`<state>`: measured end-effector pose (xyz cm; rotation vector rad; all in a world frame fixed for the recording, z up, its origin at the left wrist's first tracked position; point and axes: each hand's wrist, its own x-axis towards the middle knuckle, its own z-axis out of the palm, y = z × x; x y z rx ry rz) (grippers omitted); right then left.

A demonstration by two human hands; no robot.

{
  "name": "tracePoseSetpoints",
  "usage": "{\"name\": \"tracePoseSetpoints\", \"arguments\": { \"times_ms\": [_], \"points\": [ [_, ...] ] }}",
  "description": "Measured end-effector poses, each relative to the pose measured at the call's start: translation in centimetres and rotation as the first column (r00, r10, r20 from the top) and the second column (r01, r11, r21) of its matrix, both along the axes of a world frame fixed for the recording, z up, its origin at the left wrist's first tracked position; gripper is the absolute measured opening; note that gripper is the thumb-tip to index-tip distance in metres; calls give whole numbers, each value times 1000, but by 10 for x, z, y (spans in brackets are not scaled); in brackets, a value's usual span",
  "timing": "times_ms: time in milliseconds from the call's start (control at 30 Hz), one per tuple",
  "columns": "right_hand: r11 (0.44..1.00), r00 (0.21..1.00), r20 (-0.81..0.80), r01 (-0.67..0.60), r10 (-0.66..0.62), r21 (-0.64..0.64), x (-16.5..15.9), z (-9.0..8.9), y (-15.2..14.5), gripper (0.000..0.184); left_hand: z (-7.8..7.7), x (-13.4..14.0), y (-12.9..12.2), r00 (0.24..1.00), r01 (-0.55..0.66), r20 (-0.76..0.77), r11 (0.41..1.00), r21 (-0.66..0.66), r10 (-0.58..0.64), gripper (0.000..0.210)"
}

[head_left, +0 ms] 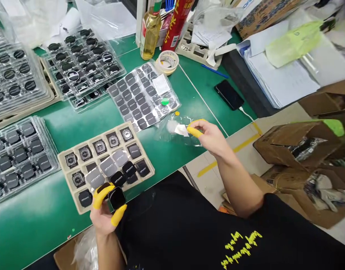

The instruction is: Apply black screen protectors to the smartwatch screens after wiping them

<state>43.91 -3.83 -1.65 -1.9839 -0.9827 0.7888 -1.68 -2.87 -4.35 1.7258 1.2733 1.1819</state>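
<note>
My left hand [103, 213], with yellow finger cots, holds a square black smartwatch body [117, 198] by its edges, its dark glossy face turned up. Just behind it lies a beige tray [72, 187] whose compartments hold several watch bodies [85, 152]. Grey and black labelled square pieces [95, 177] rest across the tray's middle. Over at the right, my right hand [208, 137], also in yellow finger cots, pinches the edge of a small white piece [181, 130], paper or cloth. That piece is at a clear plastic bag [168, 131] on the green table.
Sheets of dark square stickers [137, 97] lie behind the tray. Clear trays of round parts [83, 62] and square parts [18, 157] stand left. A tape roll [167, 62], bottle [150, 33], red can [178, 26] and phone [229, 94] sit farther back. Cardboard boxes [290, 144] stand right.
</note>
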Motion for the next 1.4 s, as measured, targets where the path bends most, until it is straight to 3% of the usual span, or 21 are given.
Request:
{"name": "tracePoseSetpoints", "arguments": {
  "times_ms": [133,333,467,533,667,800,900,1033,1100,1133,1200,1267,1333,1400],
  "points": [
    [998,998,57,-39,42,-48,4,-23,28,24,1,1,1,999,24,25,1000,14,-24,57],
    [988,949,311,-3,52,-155,-8,-51,68,13,1,-5,-9,999,41,-19,999,-25,-42,52],
    [986,884,466,30,49,-162,-3,-46,50,47,1,-10,-14,1000,10,-14,1000,-10,-10,51],
    [984,857,513,47,48,-171,3,-41,31,53,1,-11,-14,1000,-11,-10,1000,-21,11,53],
    [979,834,548,46,70,-196,8,-46,-1,39,-2,-7,-8,999,-36,14,998,-47,37,56],
    [989,816,575,27,60,-143,10,-60,-13,24,-1,1,-1,999,29,33,999,32,-30,60],
    [999,800,600,30,-7,-28,15,-49,-20,23,9,8,1,996,88,-21,992,85,-87,61],
    [964,798,583,-7,-155,266,-9,-4,-19,27,19,19,5,993,120,-5,984,132,-121,57],
    [892,863,505,-239,13,385,-50,24,-14,15,20,25,7,991,131,26,983,127,-135,57],
    [808,857,495,-389,142,442,-75,38,-10,18,20,27,7,990,133,33,983,123,-138,58],
    [591,748,494,-659,444,466,-126,58,-1,28,19,31,6,989,137,32,983,122,-142,61],
    [392,578,558,-815,595,426,-167,67,10,27,18,32,4,989,139,26,981,134,-144,66],
    [272,459,631,-886,626,374,-190,67,19,24,18,31,3,988,147,23,977,153,-152,68],
    [206,398,675,-914,621,350,-197,64,24,26,19,28,2,987,154,20,974,167,-160,65]
  ]
}}
